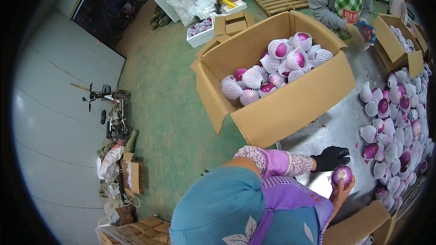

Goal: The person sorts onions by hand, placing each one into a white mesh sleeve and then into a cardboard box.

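My left hand (332, 159), in a black glove with a floral sleeve, is beside a peeled purple onion (341, 175), its fingers partly bent; whether it holds anything small is not visible. My bare right hand (341, 191) grips that onion from below, thumb over its near side. Both hands are over a metal tabletop (306, 139). To their right lies a heap of purple onions in white foam net sleeves (391, 139). Up from my left hand stands a large open cardboard box (293, 109) with more net-sleeved onions (272, 69) inside.
Across the table a person (347, 3) in a green checked apron handles an onion by another open box (391, 44). An open box flap (361, 224) is close below my right hand. A white foam box (201, 37), a wooden pallet (281, 1) and a two-wheeled scooter (117, 115) are on the floor.
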The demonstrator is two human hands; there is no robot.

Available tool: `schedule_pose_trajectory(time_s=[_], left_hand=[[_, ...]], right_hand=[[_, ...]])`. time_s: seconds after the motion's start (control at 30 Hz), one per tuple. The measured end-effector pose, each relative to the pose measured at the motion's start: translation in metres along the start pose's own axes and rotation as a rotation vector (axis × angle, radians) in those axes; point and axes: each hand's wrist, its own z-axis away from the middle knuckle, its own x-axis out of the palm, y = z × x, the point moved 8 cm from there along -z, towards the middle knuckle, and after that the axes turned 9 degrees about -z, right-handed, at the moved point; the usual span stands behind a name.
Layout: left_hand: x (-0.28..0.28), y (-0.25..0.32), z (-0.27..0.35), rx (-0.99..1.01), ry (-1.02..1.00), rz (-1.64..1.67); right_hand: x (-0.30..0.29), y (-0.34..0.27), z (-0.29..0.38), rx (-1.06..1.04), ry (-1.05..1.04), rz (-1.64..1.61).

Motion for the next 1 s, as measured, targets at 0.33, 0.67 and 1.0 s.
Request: schedule_pose_trajectory(time_s=[0.33,0.67,1.0], left_hand=[[0.018,0.044,0.022,0.358,-0.087,-0.091],[0.066,-0.007,0.026,0.155,-0.177,0.465],[0.047,0.043,0.021,-0.105,-0.521,0.666]], right_hand=[[-0.026,-0.009,0.009,-0.104,0.32,0.114],[-0.01,-0.037,0.015,-0.187,0.41,0.09],[-0.005,-0.093,0.061,-0.662,0.49,0.719]])
